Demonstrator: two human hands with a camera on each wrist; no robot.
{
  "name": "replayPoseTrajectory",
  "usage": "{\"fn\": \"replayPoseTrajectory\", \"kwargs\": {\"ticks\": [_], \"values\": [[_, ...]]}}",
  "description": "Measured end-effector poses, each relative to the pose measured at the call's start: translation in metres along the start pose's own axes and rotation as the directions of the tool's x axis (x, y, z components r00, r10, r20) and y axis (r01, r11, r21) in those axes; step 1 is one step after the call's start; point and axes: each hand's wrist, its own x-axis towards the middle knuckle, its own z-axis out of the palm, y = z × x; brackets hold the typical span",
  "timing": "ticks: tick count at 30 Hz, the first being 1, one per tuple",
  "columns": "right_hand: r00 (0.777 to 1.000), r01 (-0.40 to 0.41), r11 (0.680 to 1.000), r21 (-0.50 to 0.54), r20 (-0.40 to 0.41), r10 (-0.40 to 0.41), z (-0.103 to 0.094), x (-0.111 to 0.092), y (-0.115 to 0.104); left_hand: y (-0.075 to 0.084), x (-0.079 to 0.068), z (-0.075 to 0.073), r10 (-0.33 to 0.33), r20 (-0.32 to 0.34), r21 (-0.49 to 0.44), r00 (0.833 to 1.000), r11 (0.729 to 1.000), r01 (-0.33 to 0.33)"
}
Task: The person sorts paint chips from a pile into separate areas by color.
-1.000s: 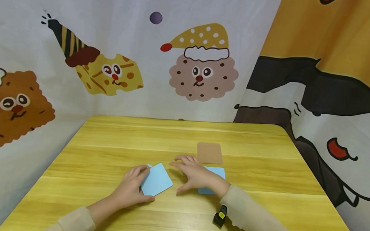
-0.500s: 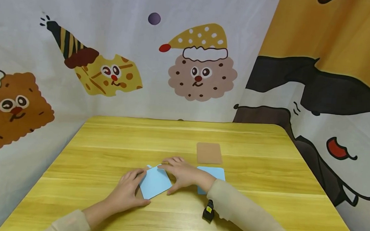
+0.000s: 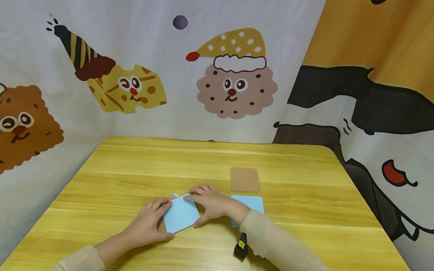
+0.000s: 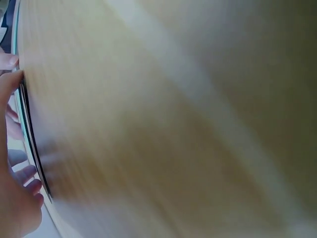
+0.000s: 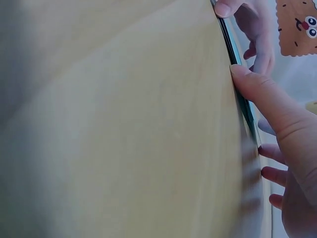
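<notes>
Stack [image 3: 181,215]: head view showed its blue top, lower centre.
Left grip [image 3: 144,224]: pinched its left side.
Right grip [image 3: 212,205]: pinched its right.
Layered edges [image 5: 244,105]: appeared in wrist views.

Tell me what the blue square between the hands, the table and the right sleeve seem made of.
Blue square: probably matt card or thin board; flat, even colour, crisp edges. Table: wood or printed laminate, perhaps slightly glossy; streaky grain, pale sheen. Right sleeve: likely matt cloth; soft folds.
</notes>
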Motion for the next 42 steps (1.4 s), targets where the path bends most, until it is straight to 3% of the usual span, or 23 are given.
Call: {"fn": "replayPoseTrajectory", "kwargs": {"ticks": [12,26,35,42], "values": [[0.999,-0.015,0.999,0.045,-0.04,0.017,-0.002,-0.003,-0.003,-0.002,0.005,-0.002,0.007,0.026,-0.015,1.0,1.0,-0.006],[0.996,-0.023,0.997,0.072,-0.088,0.029,-0.001,-0.014,-0.002,0.006,0.009,-0.002,0.03,0.007,-0.057,1.0,0.998,-0.029],[0.986,-0.123,0.981,0.153,-0.093,0.138,-0.008,-0.044,0.004,0.023,0.03,0.001,0.068,-0.002,-0.078,0.998,0.995,-0.068],[0.973,-0.171,0.97,0.173,-0.125,0.194,-0.011,-0.068,0.014,0.039,0.051,0.005,0.088,0.037,-0.086,0.995,0.993,-0.085]]}}
